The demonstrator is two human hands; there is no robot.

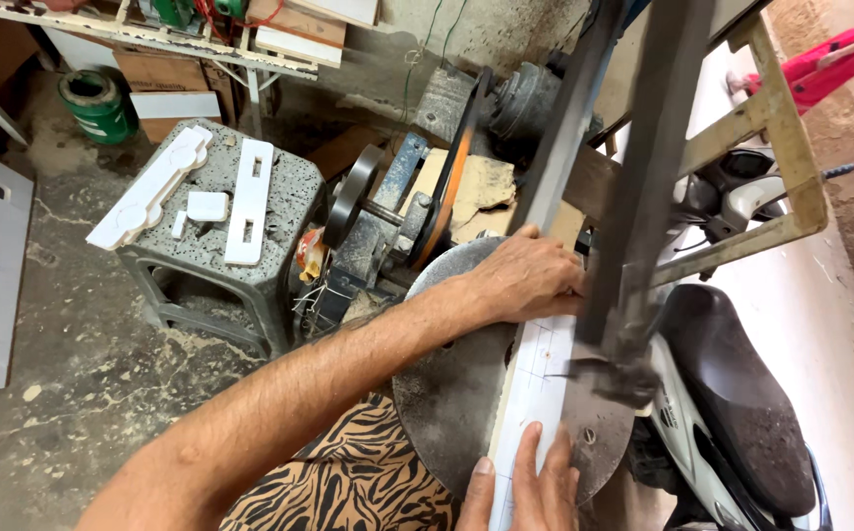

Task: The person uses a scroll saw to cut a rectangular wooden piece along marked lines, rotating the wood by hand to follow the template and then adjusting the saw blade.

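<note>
The round grey metal worktop (451, 393) is filling the lower centre of the frame, its curved rim running close to the belt wheels at upper centre and a dark scooter seat (736, 379) at right, so little room is opening on either side. A long white strip (537, 388), flat and pencil-marked, is lying across it, passing under the dark upright metal arm (643, 187). The left hand (528, 275) is pressing flat on the strip's far end, fingers together against the arm. The right hand (530, 487), at the bottom edge, is lying spread on the near end. A speckled stool (212, 202) is carrying white cut-outs at upper left.
</note>
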